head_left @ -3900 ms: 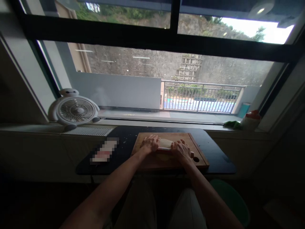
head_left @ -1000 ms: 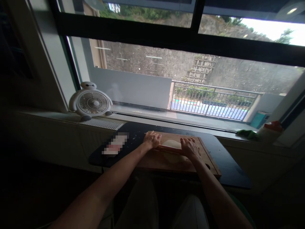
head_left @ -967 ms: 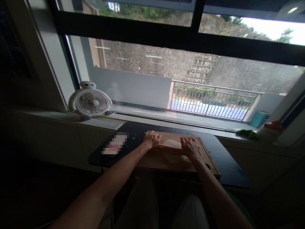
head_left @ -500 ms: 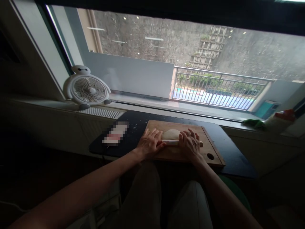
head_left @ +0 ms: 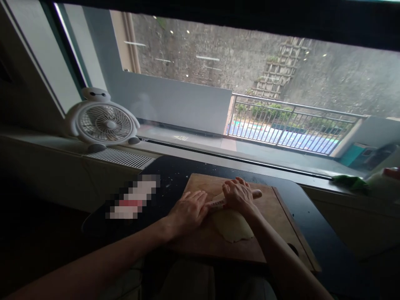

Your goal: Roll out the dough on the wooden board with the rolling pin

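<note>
A flattened sheet of pale dough [head_left: 234, 227] lies on a wooden cutting board [head_left: 200, 246], its near edge uneven. Across its far part rests a light rolling pin [head_left: 216, 203] with reddish lettering, slanting up to the right. My left hand [head_left: 189, 210] lies over the pin's left end, fingers stretched out, hiding that end. My right hand [head_left: 238, 195] is bent over the pin towards its right end, fingers curled round it. The rounded right tip sticks out past this hand. My right forearm covers part of the dough's right side.
The board lies on a dark table [head_left: 312, 216] by a window. A pixelated item [head_left: 133, 200] is at the table's left. A white fan [head_left: 108, 123] stands on the sill at left; a green cloth [head_left: 350, 182] lies on the sill at right.
The rolling pin has moved away from me, from the dough's near side to its far part, and now slants. Both hands moved with it. The dough shows on the near side. The view shifted.
</note>
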### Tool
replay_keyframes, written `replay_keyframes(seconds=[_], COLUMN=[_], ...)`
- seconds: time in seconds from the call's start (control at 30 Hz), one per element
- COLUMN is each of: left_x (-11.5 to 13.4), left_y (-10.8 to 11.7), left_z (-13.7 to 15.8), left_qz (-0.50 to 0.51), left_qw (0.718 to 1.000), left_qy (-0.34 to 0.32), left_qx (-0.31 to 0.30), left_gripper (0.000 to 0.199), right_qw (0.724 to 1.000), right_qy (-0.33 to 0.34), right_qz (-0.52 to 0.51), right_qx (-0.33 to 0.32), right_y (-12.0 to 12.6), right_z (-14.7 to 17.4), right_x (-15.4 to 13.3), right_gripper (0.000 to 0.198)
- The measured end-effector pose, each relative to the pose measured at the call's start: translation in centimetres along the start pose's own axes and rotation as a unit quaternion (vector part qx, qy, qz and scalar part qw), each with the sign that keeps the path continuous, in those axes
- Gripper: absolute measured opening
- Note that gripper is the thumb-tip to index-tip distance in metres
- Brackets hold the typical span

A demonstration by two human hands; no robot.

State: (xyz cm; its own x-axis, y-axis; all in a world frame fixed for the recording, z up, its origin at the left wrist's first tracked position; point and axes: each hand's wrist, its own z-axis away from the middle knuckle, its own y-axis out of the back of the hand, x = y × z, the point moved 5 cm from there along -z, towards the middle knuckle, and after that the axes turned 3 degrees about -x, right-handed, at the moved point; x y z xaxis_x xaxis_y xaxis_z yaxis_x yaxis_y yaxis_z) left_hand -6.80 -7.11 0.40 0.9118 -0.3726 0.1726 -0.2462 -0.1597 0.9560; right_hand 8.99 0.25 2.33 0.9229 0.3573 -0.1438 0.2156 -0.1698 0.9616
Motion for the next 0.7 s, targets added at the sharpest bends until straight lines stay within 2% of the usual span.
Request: replay_keyframes(seconds=[0.2,0.27,0.37,0.43,0.53,0.7], left_x=[-2.8,-2.6,-1.0,0.2,0.5,-2.8], left_y=[0.2,0.4,0.6,0.6,0.5,-0.1], left_z=[-3.2,-3.0,-1.0,0.4,0.8,-2.9], left_qz=[-0.013,-0.008,0.005,0.005,-0.001,0.002], left_qw=[0.997,0.998,0.999,1.000,0.999,0.999], left_qy=[0.071,0.061,0.015,-0.012,-0.026,0.036], left_qx=[-0.030,-0.031,-0.028,-0.028,-0.027,-0.040], left_gripper=[0.045,0.045,0.048,0.049,0.051,0.050], right_qw=[0.997,0.994,0.990,0.992,0.997,0.998], right_qy=[-0.017,-0.014,0.020,0.041,0.020,-0.023], right_qz=[-0.014,-0.006,0.010,0.014,0.009,-0.014], right_qx=[-0.070,-0.105,-0.142,-0.121,-0.078,-0.061], right_y=[-1.2,-1.7,-2.1,-2.0,-1.8,-2.4], right_z=[-6.3,-6.7,-5.3,-3.9,-3.3,-7.2], right_x=[-0.9,-1.0,-0.6,-0.2,0.3,-0.6], right_gripper=[0.043,0.043,0.040,0.039,0.041,0.042])
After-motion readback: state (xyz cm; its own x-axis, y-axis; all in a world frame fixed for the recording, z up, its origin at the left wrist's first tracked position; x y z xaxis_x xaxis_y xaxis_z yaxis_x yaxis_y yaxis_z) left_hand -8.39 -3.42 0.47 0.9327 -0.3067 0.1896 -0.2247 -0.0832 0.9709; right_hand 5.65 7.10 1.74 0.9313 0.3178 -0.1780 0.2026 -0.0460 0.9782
